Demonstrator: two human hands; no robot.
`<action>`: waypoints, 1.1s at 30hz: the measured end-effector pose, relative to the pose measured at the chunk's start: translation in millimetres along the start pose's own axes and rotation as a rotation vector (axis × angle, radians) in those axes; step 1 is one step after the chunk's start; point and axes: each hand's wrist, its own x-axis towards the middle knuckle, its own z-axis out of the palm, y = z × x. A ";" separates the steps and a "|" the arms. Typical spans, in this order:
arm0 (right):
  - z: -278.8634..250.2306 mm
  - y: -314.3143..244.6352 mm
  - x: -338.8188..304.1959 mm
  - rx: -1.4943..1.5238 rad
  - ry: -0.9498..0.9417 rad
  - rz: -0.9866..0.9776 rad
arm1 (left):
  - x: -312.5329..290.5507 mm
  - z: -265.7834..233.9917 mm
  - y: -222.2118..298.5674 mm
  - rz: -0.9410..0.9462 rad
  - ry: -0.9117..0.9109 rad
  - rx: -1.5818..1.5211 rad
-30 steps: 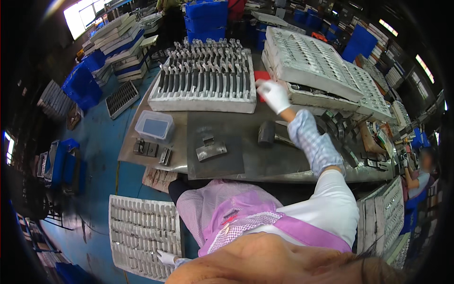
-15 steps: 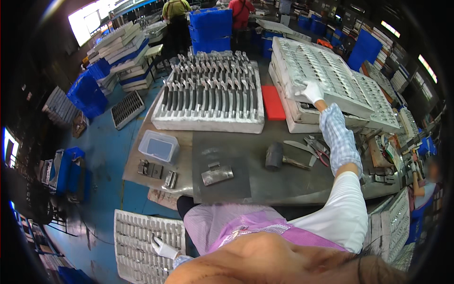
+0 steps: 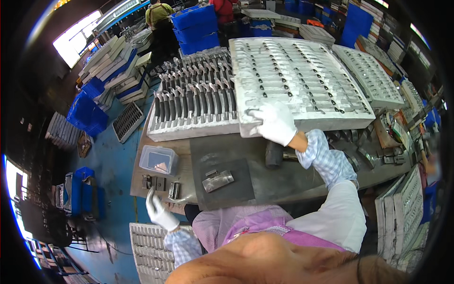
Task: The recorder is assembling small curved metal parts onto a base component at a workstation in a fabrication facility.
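Now the big grey tray of metal parts (image 3: 302, 85) lies flat on the table (image 3: 293, 175), pulled close beside the tray of dark-handled pieces (image 3: 194, 104). The right hand (image 3: 274, 122), which was reaching farther back, rests on its near edge, gloved fingers (image 3: 257, 113) spread. The left hand (image 3: 158, 210) has risen off the low rack (image 3: 149, 251), fingers loosely apart, holding nothing.

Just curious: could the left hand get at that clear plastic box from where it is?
Probably yes. The left hand is at the table's near edge, just below the box; only small metal parts lie between, low and easily cleared.
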 end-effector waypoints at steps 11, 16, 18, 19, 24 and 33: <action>-71.5 13.6 -101.3 0.246 -0.069 -0.196 | -5.5 263.1 88.7 -0.445 -1.138 -0.382; -92.1 27.8 -132.2 0.324 -0.050 0.052 | -13.3 347.0 106.9 -0.696 -1.283 -0.725; -111.1 60.4 -155.3 0.255 0.251 0.356 | -13.3 354.2 106.8 -0.588 -1.165 -0.574; -120.2 84.6 -163.9 0.563 0.529 0.756 | -11.6 355.2 111.5 -0.586 -1.168 -0.572; -153.2 254.3 -238.9 -0.419 0.555 1.145 | -21.5 359.5 107.1 -0.877 -1.214 -0.822; -93.8 156.0 -241.8 1.270 0.972 1.055 | -139.3 231.8 160.1 -0.845 -0.913 -0.546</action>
